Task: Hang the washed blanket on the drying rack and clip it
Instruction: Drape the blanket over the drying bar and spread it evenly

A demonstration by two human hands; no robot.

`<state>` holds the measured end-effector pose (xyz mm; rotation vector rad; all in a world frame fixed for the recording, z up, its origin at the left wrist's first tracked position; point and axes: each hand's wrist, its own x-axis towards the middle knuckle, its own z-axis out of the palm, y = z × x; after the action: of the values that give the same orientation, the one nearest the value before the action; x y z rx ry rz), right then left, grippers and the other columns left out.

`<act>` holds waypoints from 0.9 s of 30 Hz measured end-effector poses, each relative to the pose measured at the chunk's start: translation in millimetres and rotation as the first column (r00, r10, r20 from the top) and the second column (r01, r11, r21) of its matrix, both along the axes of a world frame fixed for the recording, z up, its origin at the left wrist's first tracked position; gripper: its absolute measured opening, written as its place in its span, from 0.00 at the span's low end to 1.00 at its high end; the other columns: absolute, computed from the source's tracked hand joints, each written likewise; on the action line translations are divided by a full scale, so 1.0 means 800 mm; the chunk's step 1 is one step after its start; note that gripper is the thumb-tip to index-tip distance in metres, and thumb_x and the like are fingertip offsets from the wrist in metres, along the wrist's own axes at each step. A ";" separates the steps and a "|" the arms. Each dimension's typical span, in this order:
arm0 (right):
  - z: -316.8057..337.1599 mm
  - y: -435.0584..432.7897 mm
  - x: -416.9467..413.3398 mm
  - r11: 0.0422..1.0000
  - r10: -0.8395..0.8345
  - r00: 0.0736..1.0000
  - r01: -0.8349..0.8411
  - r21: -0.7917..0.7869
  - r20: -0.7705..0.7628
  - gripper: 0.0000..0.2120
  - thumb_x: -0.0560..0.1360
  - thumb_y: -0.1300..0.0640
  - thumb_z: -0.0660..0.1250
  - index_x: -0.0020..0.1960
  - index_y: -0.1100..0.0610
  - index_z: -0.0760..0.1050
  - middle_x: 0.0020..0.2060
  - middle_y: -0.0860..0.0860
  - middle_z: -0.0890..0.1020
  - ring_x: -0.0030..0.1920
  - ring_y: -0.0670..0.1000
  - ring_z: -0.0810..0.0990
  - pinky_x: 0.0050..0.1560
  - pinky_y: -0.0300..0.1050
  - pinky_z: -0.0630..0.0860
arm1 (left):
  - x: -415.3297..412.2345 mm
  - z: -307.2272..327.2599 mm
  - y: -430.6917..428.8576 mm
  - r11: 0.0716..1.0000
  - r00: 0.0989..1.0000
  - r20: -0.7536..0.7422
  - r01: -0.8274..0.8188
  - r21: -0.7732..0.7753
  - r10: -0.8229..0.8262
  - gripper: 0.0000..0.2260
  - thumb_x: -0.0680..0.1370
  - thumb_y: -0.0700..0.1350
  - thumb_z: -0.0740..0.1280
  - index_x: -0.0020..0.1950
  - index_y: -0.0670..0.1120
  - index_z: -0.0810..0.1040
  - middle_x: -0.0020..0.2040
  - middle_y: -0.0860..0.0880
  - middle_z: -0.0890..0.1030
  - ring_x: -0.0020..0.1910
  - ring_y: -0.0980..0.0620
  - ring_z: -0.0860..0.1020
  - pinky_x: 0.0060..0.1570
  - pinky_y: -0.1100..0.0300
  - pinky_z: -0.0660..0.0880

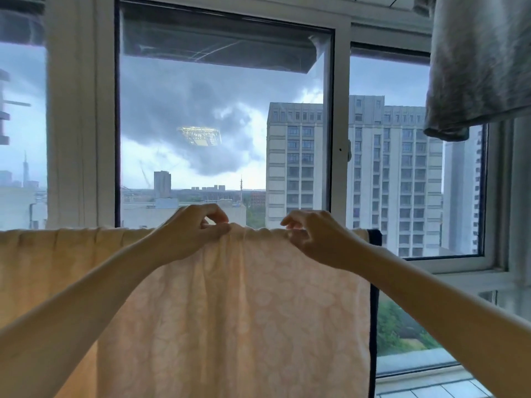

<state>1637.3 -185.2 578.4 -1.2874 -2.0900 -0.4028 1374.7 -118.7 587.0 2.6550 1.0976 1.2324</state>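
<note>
**Inspector:** Largest item first, please.

**Assistant:** A white-framed window (342, 110) is seen across the whole view, with tower blocks and dark cloud beyond the glass.

**Inspector:** And the blanket?

**Assistant:** The pale peach patterned blanket (230, 311) is draped over a horizontal line at mid-height, in front of the window. Its supporting bar is covered by the fabric, so the rack itself cannot be made out. A dark strip (373, 282) is seen just beside its right edge.

**Inspector:** Anything overhead?

**Assistant:** A grey cloth (477, 67) is hung at upper right, well apart from the blanket.

**Inspector:** The hands?

**Assistant:** The top fold is pinched by the left hand (189, 231), thumb and fingers narrowly closed on bunched fabric. The right hand (316, 237) is curled at the same fold, near the left; fabric appears gripped between its fingertips. No clip can be told.
</note>
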 end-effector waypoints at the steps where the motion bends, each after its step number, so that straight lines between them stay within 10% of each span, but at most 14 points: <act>1: 0.000 0.005 -0.011 1.000 0.015 1.000 -0.015 0.013 0.009 0.11 0.79 0.55 0.62 0.60 0.57 0.74 0.55 0.52 0.81 0.50 0.47 0.81 0.51 0.42 0.80 | -0.008 0.000 0.001 1.000 1.000 -0.005 -0.003 -0.006 0.003 0.06 0.77 0.55 0.66 0.50 0.56 0.79 0.46 0.63 0.79 0.45 0.63 0.78 0.44 0.67 0.73; 12: 0.004 0.044 -0.117 0.991 0.088 0.996 -0.086 0.105 -0.019 0.08 0.78 0.54 0.65 0.51 0.58 0.80 0.44 0.49 0.83 0.40 0.42 0.80 0.43 0.32 0.77 | -0.125 0.001 0.021 0.999 0.999 -0.026 -0.048 -0.006 0.048 0.02 0.73 0.52 0.71 0.44 0.59 0.81 0.40 0.63 0.82 0.41 0.66 0.79 0.44 0.71 0.74; 21: -0.002 0.031 -0.101 0.914 -0.355 0.927 0.372 0.165 -0.122 0.08 0.78 0.58 0.63 0.46 0.59 0.79 0.35 0.51 0.81 0.33 0.48 0.80 0.39 0.46 0.81 | -0.174 0.001 0.046 0.991 0.995 -0.052 -0.084 0.100 0.090 0.04 0.77 0.44 0.68 0.43 0.53 0.79 0.40 0.59 0.79 0.42 0.62 0.77 0.45 0.64 0.75; 27: -0.004 0.027 -0.183 0.949 -0.243 0.965 0.257 0.182 -0.098 0.10 0.78 0.60 0.63 0.57 0.56 0.79 0.51 0.49 0.83 0.50 0.46 0.79 0.48 0.34 0.70 | -0.214 -0.003 0.050 0.996 0.997 -0.074 0.044 0.084 -0.038 0.03 0.77 0.51 0.67 0.49 0.56 0.79 0.45 0.59 0.81 0.45 0.59 0.80 0.49 0.60 0.78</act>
<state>1490.8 -164.0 574.9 -1.4306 -1.7822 -0.6421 1203.7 -79.1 584.5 2.7912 1.0154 1.2117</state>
